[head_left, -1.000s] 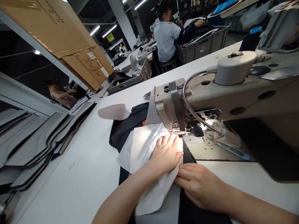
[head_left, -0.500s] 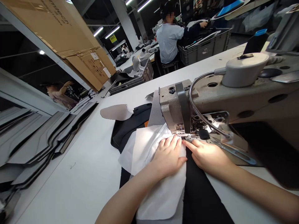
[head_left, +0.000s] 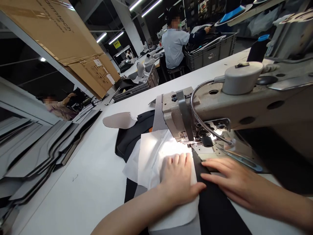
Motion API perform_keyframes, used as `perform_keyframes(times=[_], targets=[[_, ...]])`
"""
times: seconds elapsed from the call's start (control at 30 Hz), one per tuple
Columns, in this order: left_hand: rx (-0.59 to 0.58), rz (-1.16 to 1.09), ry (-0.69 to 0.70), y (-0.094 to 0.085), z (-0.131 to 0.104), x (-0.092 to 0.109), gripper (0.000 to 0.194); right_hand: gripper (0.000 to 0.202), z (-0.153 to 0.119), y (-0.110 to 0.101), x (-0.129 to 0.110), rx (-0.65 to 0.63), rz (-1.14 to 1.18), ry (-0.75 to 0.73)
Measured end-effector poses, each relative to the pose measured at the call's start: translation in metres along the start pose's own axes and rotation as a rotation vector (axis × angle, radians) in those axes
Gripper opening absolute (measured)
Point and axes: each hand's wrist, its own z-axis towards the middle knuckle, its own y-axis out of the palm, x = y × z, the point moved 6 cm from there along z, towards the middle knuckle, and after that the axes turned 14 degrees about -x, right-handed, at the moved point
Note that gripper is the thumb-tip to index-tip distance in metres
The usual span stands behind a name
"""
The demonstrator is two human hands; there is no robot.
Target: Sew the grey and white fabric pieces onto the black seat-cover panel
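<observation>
My left hand [head_left: 178, 178] lies flat on white fabric [head_left: 151, 156], fingers spread and thumb reaching over the edge of black fabric [head_left: 215, 205]. Just right of it, my right hand [head_left: 227, 178] has its fingers apart at the black fabric's right edge, slightly blurred. Both hands are below the lit needle area of a sewing machine [head_left: 205, 104]. The white fabric's upper edge meets the machine's foot. Under it are grey and black pieces, and a rounded grey piece [head_left: 119, 120] extends to the left.
Stacked grey panels [head_left: 31, 147] line the left side. Scissors or tweezers with a blue handle [head_left: 244, 160] lie by the machine bed. Beyond the white table [head_left: 88, 169] are grey crates [head_left: 210, 54], a cardboard box [head_left: 61, 32] and a seated person [head_left: 173, 45].
Both hands have moved down, away from the needle area. My right hand has shifted right and its fingers have spread. The whole view has shifted slightly.
</observation>
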Motion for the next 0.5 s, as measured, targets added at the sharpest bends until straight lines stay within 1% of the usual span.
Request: perform_keyframes(times=[0.07, 0.13, 0.23, 0.3, 0.37, 0.43, 0.47, 0.5], targets=[[-0.109, -0.011, -0.029, 0.0, -0.006, 0.008, 0.082, 0.051, -0.011, -0.009, -0.013, -0.065, -0.03, -0.119], [-0.223, -0.02, -0.071, -0.002, -0.006, 0.013, 0.087, 0.052, -0.01, -0.013, -0.027, -0.085, -0.034, -0.221], [-0.37, -0.039, -0.11, -0.007, -0.001, 0.007, 0.092, 0.041, 0.012, -0.007, -0.048, -0.037, 0.041, -0.291], [-0.45, -0.084, -0.109, -0.011, 0.002, -0.003, 0.082, 0.036, 0.031, 0.004, -0.06, -0.003, 0.103, -0.283], [-0.477, -0.169, -0.137, -0.015, 0.003, -0.018, 0.066, 0.033, 0.046, 0.015, -0.068, 0.012, 0.154, -0.26], [-0.454, -0.235, -0.2, -0.018, 0.003, -0.031, 0.055, 0.034, 0.051, 0.023, -0.073, -0.014, 0.216, -0.247], [-0.427, -0.242, -0.224, -0.02, 0.003, -0.035, 0.053, 0.041, 0.051, 0.026, -0.075, -0.043, 0.245, -0.245], [-0.401, -0.225, -0.23, -0.02, 0.004, -0.035, 0.053, 0.054, 0.049, 0.029, -0.076, -0.079, 0.266, -0.248]])
